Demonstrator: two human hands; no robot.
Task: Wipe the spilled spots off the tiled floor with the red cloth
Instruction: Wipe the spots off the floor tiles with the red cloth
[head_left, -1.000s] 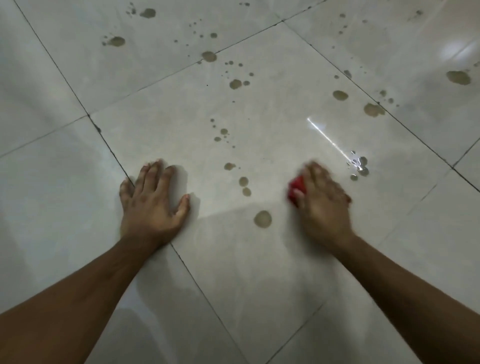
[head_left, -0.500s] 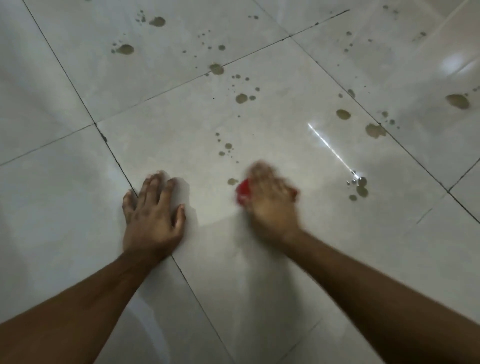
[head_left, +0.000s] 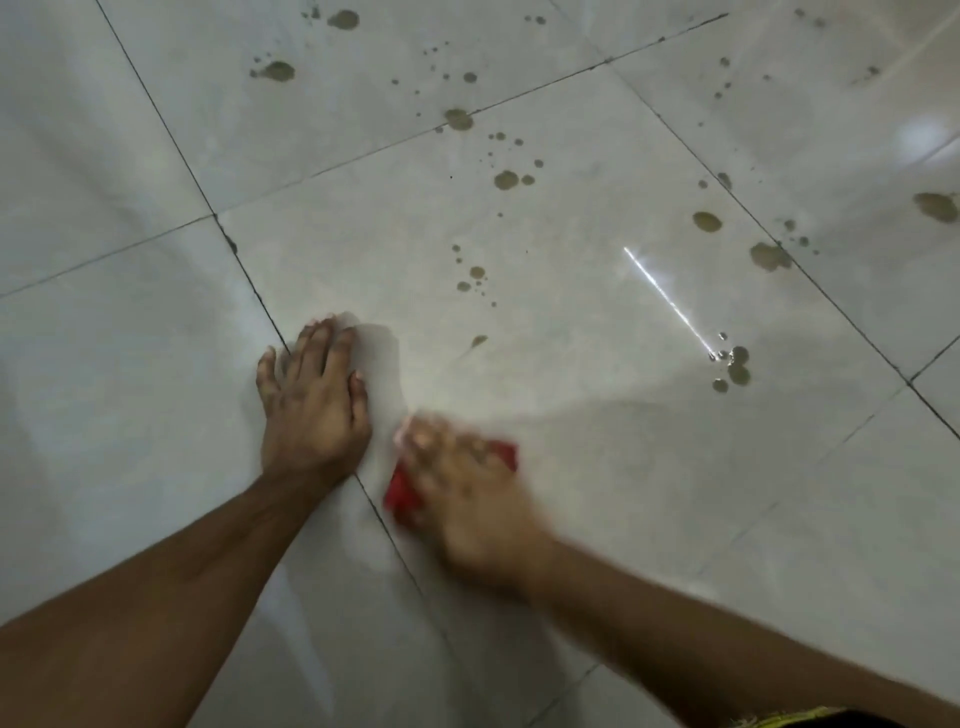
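Most spots (head_left: 506, 179) remain on the tiled floor (head_left: 597, 467), all beyond our hands; we judge the job barely begun. Our right hand (head_left: 467, 493), blurred, presses on the red cloth (head_left: 402, 493) just beside our left hand (head_left: 314, 400), which lies flat, fingers spread, holding nothing.

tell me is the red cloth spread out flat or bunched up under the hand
Bunched up. Only small red edges of the red cloth show around the blurred right hand pressing it to the tiled floor; its folds cannot be told.

Cloth (head_left: 402, 493) under right hand (head_left: 467, 499), just right of left hand (head_left: 311, 405).
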